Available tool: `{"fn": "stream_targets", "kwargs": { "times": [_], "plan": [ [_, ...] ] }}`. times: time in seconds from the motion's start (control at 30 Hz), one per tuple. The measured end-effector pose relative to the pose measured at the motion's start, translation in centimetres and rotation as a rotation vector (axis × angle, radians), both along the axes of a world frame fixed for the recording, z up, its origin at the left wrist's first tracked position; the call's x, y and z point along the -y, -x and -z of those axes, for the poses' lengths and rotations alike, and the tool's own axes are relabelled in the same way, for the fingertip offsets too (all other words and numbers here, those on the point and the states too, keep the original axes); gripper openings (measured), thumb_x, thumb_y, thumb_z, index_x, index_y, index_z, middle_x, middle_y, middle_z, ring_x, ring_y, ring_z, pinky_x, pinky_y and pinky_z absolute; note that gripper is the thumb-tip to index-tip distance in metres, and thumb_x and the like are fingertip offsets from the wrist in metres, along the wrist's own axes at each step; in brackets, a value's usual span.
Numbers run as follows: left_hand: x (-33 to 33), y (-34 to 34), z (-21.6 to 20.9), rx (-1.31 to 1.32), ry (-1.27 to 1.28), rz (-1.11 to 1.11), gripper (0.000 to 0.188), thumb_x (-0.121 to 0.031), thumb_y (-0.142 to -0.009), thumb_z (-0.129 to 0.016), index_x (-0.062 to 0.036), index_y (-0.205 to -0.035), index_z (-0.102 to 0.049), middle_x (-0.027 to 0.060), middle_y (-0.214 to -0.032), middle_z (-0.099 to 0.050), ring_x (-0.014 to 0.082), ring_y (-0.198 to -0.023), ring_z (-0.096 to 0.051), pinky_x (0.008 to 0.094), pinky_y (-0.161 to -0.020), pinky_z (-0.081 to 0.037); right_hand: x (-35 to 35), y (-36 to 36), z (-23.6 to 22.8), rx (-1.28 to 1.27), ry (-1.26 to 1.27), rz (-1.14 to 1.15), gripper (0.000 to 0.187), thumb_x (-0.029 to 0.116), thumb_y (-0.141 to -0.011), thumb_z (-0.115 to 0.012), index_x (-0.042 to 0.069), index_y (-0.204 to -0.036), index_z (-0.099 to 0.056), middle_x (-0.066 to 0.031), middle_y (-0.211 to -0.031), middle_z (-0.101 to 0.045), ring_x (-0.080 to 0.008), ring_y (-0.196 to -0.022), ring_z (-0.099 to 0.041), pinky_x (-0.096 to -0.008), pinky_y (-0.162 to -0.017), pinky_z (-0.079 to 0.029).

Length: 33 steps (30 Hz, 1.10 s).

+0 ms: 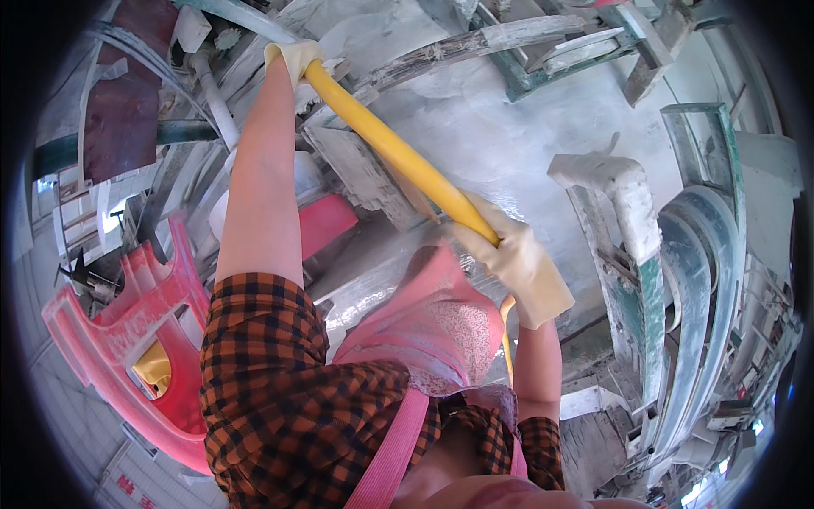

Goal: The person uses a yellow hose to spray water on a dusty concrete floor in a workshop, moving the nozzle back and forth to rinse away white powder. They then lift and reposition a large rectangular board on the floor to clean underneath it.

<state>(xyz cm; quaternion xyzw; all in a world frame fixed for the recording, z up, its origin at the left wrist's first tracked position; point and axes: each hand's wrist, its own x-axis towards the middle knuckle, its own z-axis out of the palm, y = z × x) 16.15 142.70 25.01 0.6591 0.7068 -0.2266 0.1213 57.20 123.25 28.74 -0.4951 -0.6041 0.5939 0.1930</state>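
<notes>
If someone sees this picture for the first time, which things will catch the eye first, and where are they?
The long yellow handle crosses the centre diagonally, gripped high by the gloved left hand and lower by the gloved right hand. At the lower left stands a bright pink plastic stool. Pale, plaster-caked curved moulds fill the right side.

To your left you have a red plastic moulded piece (127,314) with a yellow object (155,366) showing through its opening. Ahead lies a grey, plaster-crusted slab (509,144). To your right, you see curved white and green moulds (678,280) stacked close together, caked in dried plaster. At the top lies a green frame (543,76), beside a plaster-smeared plank (475,42).
</notes>
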Motion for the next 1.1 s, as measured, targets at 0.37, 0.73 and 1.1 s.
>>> {"fn": "stream_targets", "kwargs": {
  "times": [0.37, 0.73, 1.1],
  "plan": [
    [-2.6, 3.2, 4.3, 0.158, -0.278, 0.346, 0.014, -0.026, -0.082, -0.075, -0.0148, -0.090, -0.072, 0.0036, -0.080, -0.072, 0.0180, -0.069, -0.069, 0.0343, -0.061, -0.052, -3.1, 1.3, 2.2, -0.018, 0.267, 0.030, 0.047, 0.019, -0.091, -0.075, 0.012, -0.136, -0.063, -0.0134, -0.124, -0.071, -0.0190, -0.110, -0.069, -0.0306, -0.096, -0.052],
    [-9.9, 2.9, 12.3, 0.753, 0.311, -0.595, 0.022, -0.025, -0.087, -0.064, -0.0061, -0.078, -0.071, 0.0063, -0.067, -0.064, 0.0197, -0.060, -0.060, 0.0327, -0.056, -0.045, -2.6, -1.2, 3.3, -0.014, 0.123, 0.050, 0.053, 0.026, -0.090, -0.075, 0.012, -0.139, -0.059, -0.0164, -0.117, -0.070, -0.0296, -0.098, -0.071, -0.0362, -0.085, -0.056],
    [-10.6, -13.9, 18.3, 1.221, 0.606, -0.577, 0.035, -0.023, -0.097, -0.061, 0.0090, -0.112, -0.063, 0.0206, -0.103, -0.072, 0.0195, -0.080, -0.070, 0.0292, -0.066, -0.056, 4.6, -6.8, -1.7, 0.109, 0.219, 0.287, 0.056, 0.023, -0.089, -0.074, 0.018, -0.142, -0.058, -0.0138, -0.110, -0.073, -0.0287, -0.097, -0.071, -0.0367, -0.088, -0.055]
  ]
}}
